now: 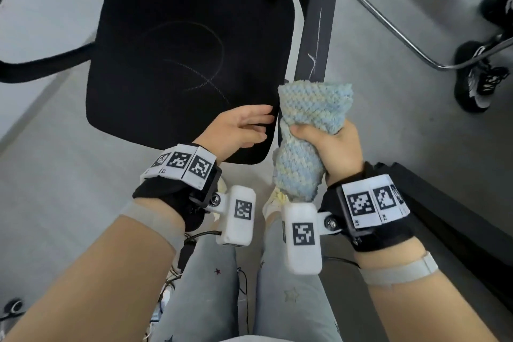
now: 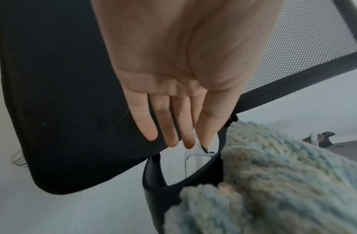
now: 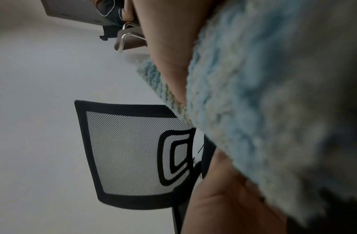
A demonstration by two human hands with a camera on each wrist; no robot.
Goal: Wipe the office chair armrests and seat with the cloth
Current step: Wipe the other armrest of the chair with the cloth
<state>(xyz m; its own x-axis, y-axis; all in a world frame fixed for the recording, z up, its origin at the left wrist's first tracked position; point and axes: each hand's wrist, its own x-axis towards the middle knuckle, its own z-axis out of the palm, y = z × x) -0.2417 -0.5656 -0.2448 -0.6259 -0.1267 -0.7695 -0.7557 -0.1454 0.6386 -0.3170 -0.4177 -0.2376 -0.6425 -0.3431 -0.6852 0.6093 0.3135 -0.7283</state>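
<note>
Over the near right corner of the black mesh seat [image 1: 188,58], the right hand [image 1: 330,144] clenches the bunched blue-and-cream knitted cloth [image 1: 311,130], the left hand [image 1: 236,130] hangs released, and chalk marks on seat and right black plastic armrest [image 1: 319,22] suggest wiping is not yet done.

The cloth [image 1: 311,125] is nubby, knitted-looking blue-and-cream pile, the seat [image 1: 166,50] matt black woven mesh, the armrest [image 1: 319,22] smooth dull plastic, the backrest [image 3: 129,152] see-through mesh.
</note>
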